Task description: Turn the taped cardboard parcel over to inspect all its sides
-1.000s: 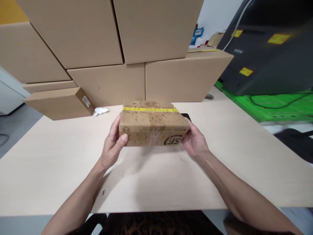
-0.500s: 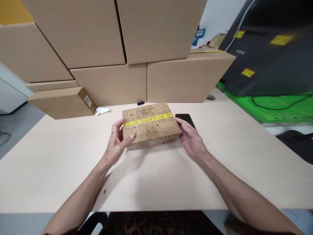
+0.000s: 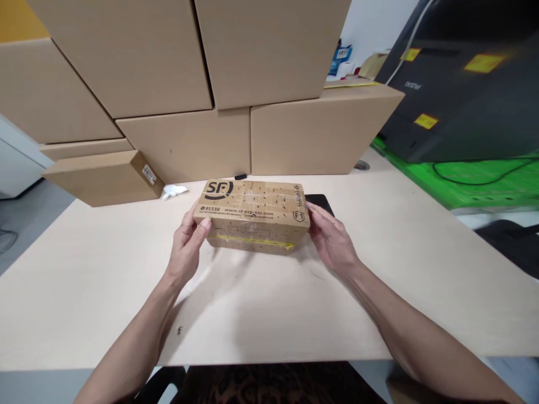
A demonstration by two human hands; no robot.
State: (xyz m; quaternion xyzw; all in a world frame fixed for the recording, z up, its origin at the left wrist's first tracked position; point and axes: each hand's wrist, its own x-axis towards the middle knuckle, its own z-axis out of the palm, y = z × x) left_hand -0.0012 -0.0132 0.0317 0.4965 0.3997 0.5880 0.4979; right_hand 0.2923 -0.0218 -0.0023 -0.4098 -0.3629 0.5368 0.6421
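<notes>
A small brown cardboard box (image 3: 255, 205) with black SF print is held between both hands above the pale table (image 3: 269, 314). Its printed face, with a phone number and web address, points up; the side with a yellow tape strip faces me. My left hand (image 3: 187, 241) grips the box's left end, thumb on the near edge. At the right end, my right hand (image 3: 332, 238) holds it with the fingers against the side. Behind the right hand lies a flat black object (image 3: 322, 203), partly hidden.
Large cartons (image 3: 185, 146) are stacked along the back. A flatter box (image 3: 101, 177) with a label stands at the left, beside a crumpled white piece (image 3: 174, 191). A small black item (image 3: 240, 177) lies near the cartons. Dark equipment (image 3: 463, 101) stands at the right on green material (image 3: 471, 179).
The box has been turned in both hands: its taped face, which pointed up, now faces me, and the SF-printed face is on top. My left hand has shifted slightly left.
</notes>
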